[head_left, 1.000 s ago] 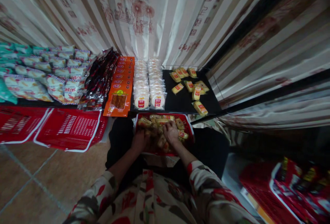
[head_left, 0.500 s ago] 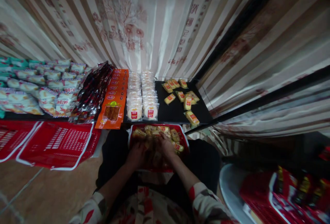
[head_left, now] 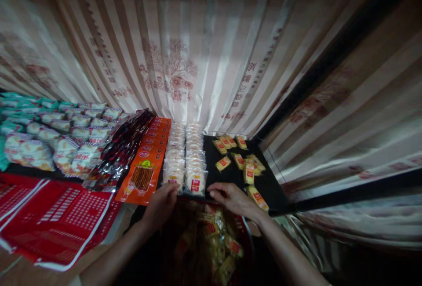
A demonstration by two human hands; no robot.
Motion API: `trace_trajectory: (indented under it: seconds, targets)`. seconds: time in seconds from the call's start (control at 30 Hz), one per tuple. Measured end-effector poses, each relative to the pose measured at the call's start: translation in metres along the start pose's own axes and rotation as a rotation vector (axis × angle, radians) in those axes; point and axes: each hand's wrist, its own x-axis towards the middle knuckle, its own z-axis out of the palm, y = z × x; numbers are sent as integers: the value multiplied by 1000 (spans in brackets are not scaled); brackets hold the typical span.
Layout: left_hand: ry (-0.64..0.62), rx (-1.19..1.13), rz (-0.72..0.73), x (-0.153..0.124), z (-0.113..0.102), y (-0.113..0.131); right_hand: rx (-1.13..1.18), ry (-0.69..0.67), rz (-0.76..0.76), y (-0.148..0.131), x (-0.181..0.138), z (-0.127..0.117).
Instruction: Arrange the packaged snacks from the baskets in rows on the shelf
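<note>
My left hand [head_left: 162,203] is at the front edge of the black shelf [head_left: 214,182], in front of the left row of packets, with its fingers curled. My right hand [head_left: 232,199] is near the same edge, just right of the other row, its fingers bent in towards the thumb. Whatever either hand may hold is hidden. Round white crackers in clear packets [head_left: 195,181] stand in two rows between the hands. Below them, dim and partly covered by my arms, a red basket [head_left: 249,237] holds yellow wrapped snacks [head_left: 211,229].
More yellow wrapped snacks [head_left: 249,172] lie loosely on the right of the shelf. To the left are orange snack packs [head_left: 143,176], dark shiny packets [head_left: 121,147] and white snack bags [head_left: 85,156]. Red baskets [head_left: 75,215] stand below left. A striped curtain [head_left: 211,57] hangs behind.
Both hands have come up out of the basket to the shelf's front edge and moved apart. The view has shifted, so the shelf appears lower and closer.
</note>
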Motion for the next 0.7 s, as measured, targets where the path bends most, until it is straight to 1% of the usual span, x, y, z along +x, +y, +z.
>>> trace_trajectory:
  seconds: [0.07,0.13,0.2,0.27,0.37,0.47,0.57,0.63,0.7]
  targets:
    - [74,8,-31,38,-17,-4,4,30,-99,-10,28,-22]
    - [132,36,-22,78,-32,-9,-31,77,-205,-18,62,-41]
    - [147,96,-2,118,-42,-16,-90,115,-304,-26,100,-56]
    - [137,144,-12,156,-46,-24,-148,136,-347,-32,138,-68]
    - [105,179,-45,206,-46,-39,-243,132,-323,-37,193,-79]
    - [70,186,-79,246,-42,-53,-320,141,-283,-32,241,-87]
    - [63,205,-163,276,-39,-64,-325,165,-187,-19,279,-95]
    - [51,243,-213,291,-37,-69,-310,192,-128,-8,297,-101]
    - [29,276,-248,304,-35,-74,-298,221,-105,2,310,-106]
